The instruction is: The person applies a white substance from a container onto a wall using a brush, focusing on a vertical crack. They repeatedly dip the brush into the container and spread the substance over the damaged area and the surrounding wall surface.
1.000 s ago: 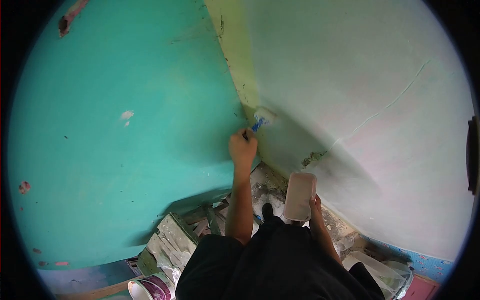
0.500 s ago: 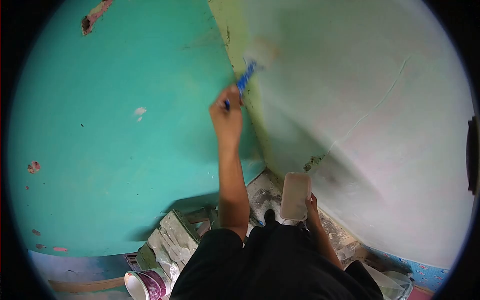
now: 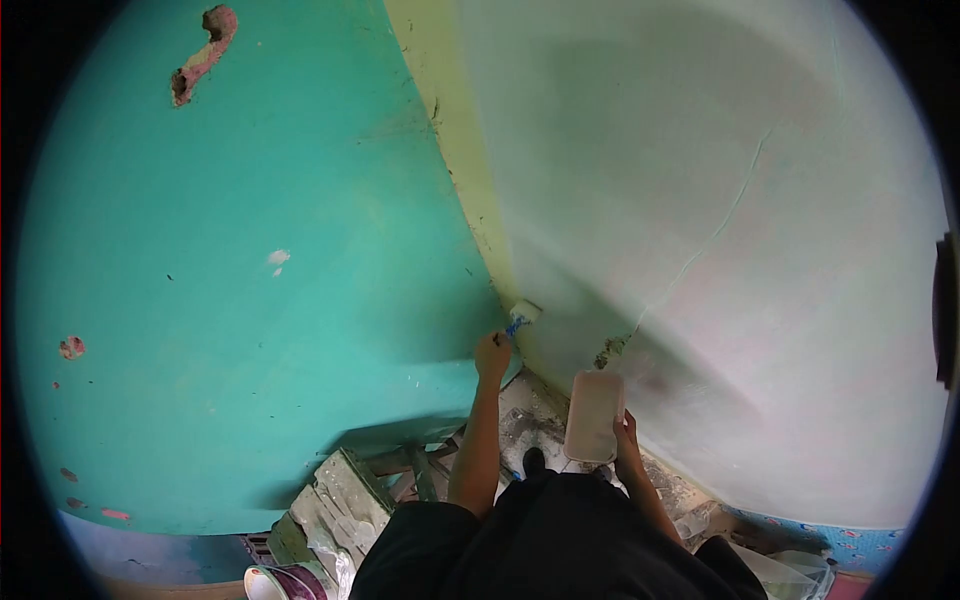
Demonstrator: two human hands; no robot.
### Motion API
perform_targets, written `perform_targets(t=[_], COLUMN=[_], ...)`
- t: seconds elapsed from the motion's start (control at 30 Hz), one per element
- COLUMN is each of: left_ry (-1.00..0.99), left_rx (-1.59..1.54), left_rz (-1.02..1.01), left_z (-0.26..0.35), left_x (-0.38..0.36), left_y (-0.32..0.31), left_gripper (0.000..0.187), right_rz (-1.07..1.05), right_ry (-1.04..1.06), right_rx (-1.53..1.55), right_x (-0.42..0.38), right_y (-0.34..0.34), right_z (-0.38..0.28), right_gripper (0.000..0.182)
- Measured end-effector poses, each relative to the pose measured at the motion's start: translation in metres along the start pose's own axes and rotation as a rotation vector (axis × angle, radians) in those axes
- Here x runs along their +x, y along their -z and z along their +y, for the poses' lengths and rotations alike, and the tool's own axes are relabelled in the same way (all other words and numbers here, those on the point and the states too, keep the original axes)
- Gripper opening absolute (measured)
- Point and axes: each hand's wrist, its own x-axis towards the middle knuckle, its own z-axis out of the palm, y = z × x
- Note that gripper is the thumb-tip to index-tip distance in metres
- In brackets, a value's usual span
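The left hand (image 3: pixel 492 358) grips a brush (image 3: pixel 521 318) by its blue handle (image 3: pixel 515 327), apparently so the pale head (image 3: pixel 526 311) meets the wall (image 3: pixel 640 190) mid-frame; the right hand (image 3: pixel 626 442) holds a tray (image 3: pixel 594 416) from the side, lower centre, probably for easy reach.

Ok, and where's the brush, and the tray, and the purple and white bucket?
Brush (image 3: pixel 525 312): head camera view, on its pale bristles.
Tray (image 3: pixel 595 415): head camera view, on the middle of its inside.
Bucket (image 3: pixel 303 583): head camera view, on its purple side, at the bottom edge.
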Motion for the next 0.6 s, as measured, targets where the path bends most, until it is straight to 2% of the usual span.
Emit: perform_targets(t=[0.07,0.27,0.33,0.4,0.47,0.6], left_ry=[-0.013,-0.213,-0.275,-0.37,-0.361,-0.422], left_rx=[-0.041,-0.1,-0.164,-0.174,-0.177,-0.476], left_rz=[-0.001,0.196,0.258,0.322,0.359,0.461], left_z=[0.055,0.23,0.279,0.316,0.352,0.404], left_x=[0.014,0.02,0.021,0.028,0.03,0.03], left_y=[0.035,0.173,0.212,0.244,0.276,0.309], left_gripper=[0.03,0.028,0.034,0.034,0.032,0.032], right_rz=[-0.027,-0.048,-0.067,-0.078,-0.081,-0.081], right_ry=[0.001,0.038,0.035,0.034,0.032,0.008], right_rx=[0.008,0.037,0.028,0.018,0.011,0.01], right_x=[0.003,0.007,0.006,0.006,0.009,0.01], right_y=[0.002,0.0,0.0,-0.001,-0.002,0.0], right_z=[0.004,0.018,0.019,0.018,0.019,0.021], right_gripper=[0.06,0.06,0.061,0.062,0.062,0.066])
